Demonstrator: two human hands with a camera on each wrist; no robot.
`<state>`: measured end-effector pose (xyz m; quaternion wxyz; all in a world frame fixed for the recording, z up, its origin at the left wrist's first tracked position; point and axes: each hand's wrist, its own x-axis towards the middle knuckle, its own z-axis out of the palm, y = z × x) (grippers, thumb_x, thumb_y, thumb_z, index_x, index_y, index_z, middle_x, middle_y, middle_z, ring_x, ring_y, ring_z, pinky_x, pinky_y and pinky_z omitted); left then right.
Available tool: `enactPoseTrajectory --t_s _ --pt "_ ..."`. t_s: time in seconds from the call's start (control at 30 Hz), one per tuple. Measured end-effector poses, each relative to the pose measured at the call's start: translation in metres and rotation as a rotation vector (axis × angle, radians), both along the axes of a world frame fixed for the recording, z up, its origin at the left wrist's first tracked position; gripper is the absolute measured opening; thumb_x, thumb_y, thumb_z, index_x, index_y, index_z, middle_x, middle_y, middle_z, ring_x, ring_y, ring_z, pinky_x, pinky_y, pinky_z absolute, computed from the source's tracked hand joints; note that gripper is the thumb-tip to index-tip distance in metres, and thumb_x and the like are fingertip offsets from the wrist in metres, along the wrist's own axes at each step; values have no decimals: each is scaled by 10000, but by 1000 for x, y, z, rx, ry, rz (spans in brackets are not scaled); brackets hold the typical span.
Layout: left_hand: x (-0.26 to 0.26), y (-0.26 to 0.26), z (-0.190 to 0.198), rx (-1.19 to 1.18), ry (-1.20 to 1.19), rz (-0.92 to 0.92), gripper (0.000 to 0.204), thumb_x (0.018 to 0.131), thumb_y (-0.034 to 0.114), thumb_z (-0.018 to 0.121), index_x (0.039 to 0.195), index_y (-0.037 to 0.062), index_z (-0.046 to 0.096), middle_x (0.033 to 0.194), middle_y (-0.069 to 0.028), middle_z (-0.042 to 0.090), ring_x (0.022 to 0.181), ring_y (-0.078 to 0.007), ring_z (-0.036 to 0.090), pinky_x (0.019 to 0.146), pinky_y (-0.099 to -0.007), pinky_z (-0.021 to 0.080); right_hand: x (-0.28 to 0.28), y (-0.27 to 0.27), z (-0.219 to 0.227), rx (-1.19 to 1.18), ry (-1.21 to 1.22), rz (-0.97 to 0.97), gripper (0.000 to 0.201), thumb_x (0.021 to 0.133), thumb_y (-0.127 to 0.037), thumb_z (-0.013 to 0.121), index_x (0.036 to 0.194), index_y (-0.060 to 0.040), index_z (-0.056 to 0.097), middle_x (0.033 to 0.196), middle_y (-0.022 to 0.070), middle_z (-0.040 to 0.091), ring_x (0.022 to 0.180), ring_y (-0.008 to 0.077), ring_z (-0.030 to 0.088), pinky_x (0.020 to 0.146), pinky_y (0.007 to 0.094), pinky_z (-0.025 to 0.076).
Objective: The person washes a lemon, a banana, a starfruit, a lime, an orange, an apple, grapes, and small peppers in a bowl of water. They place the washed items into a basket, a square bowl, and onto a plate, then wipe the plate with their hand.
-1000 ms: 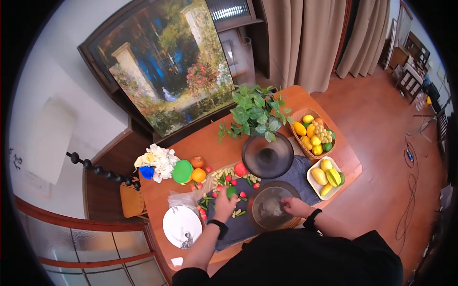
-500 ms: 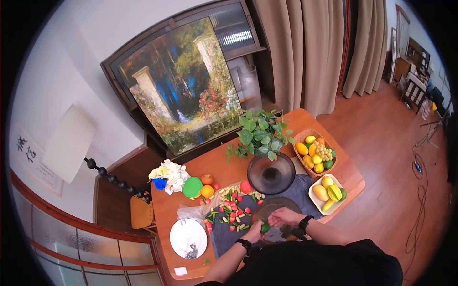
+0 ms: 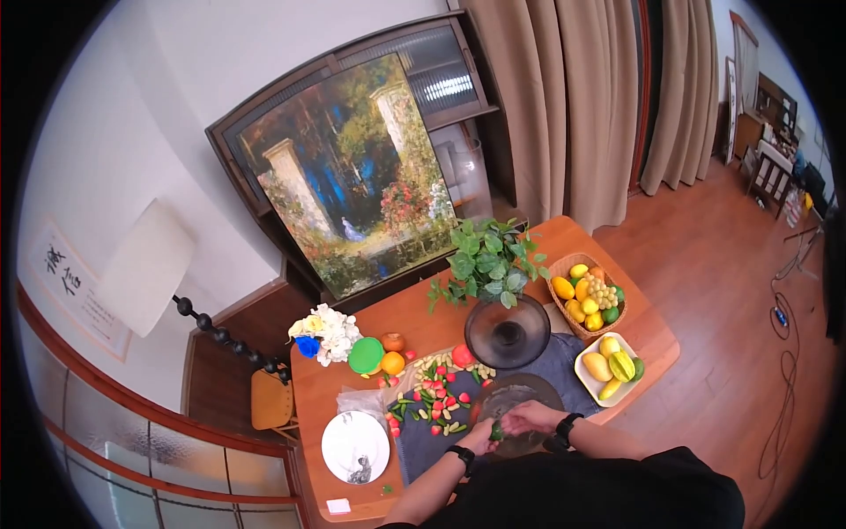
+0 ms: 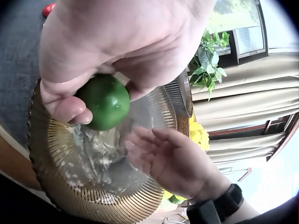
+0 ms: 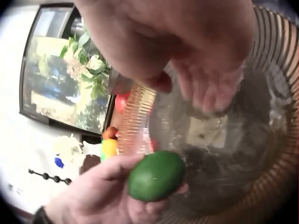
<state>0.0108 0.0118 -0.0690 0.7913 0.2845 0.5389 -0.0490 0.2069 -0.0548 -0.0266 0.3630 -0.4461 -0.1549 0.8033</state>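
Observation:
A smooth green lime (image 4: 106,103) is gripped by my left hand (image 3: 478,436), thumb and fingers curled round it, over the near left part of a ribbed glass bowl (image 3: 522,383). Water shows inside the bowl in both wrist views. My right hand (image 3: 533,417) is over the bowl, palm turned toward the lime and fingers loosely extended. In the right wrist view its fingertips reach down at the water, holding nothing. A gap separates the right hand from the lime (image 5: 157,176).
Strawberries, green chillies and peanuts (image 3: 434,397) lie left of the bowl on a dark cloth (image 3: 419,460). A white plate (image 3: 355,447) sits further left. Behind the bowl stands a dark glass dish (image 3: 508,331); right are a fruit basket (image 3: 589,295) and a fruit tray (image 3: 610,368).
My left hand has carried the lime right, from above the strawberries and chillies to the bowl. The right hand has turned its palm toward it. The head view has tilted up.

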Motion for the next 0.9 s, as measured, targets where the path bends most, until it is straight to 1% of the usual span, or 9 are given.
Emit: enactPoseTrajectory --t_s 0.23,0.37,0.4,0.5,0.57,0.63,0.77,0.83,0.9 --pt "15 4 29 -254 -232 42 426 1009 429 247 986 115 535 703 -56 559 473 -141 444 392 -246 279 -33 -3 9 746 -1240 156 451 941 -385 536 1147 6 624 1043 149 695 970 237 676 874 365 520" --pt "26 -3 26 128 -73 -113 491 1011 454 264 874 82 554 583 -47 513 394 -141 401 363 -261 261 -23 3 49 108 -793 218 537 948 -433 429 1063 44 647 861 189 696 652 269 708 542 394 552" --pt "26 -6 30 288 -11 -193 513 1012 459 273 849 69 566 557 -56 514 377 -147 418 353 -272 275 -20 4 29 102 -739 168 537 964 -433 385 947 32 652 707 139 643 424 211 590 365 343 436" --pt "32 -13 35 592 107 -269 544 1016 454 292 848 26 582 583 -126 569 415 -178 523 360 -322 368 -11 14 13 -119 -616 293 519 974 -438 365 833 -6 617 615 85 559 386 151 479 350 292 355" --pt "28 -16 23 1129 -40 -352 562 1021 448 292 894 -15 584 629 -199 607 443 -216 580 395 -358 443 -16 12 11 -139 -531 223 484 987 -415 345 768 -47 572 571 57 500 382 123 412 356 267 310" --pt "36 -17 28 1669 -5 -223 549 1024 437 291 873 -21 556 587 -192 564 398 -244 538 393 -388 441 -23 12 3 -182 -276 -86 493 1003 -408 308 811 -43 578 582 59 499 405 119 421 357 269 311" --pt "31 3 50 915 37 -89 502 1008 450 302 850 32 530 600 -134 513 398 -205 486 354 -356 349 -38 13 1 -29 -523 -125 504 1013 -402 298 859 -17 584 637 151 581 482 269 557 424 401 431" --pt "26 12 66 410 55 -6 471 997 459 309 835 67 513 608 -95 479 397 -179 452 329 -335 288 -41 16 0 589 -1197 -63 505 1005 -414 339 919 19 585 785 271 640 739 447 639 673 519 508" --pt "20 20 83 214 26 27 452 983 473 310 792 107 495 598 -57 447 384 -130 356 345 -263 211 -36 8 33 670 -1145 45 469 982 -398 410 974 38 583 922 330 630 964 492 591 883 531 455"
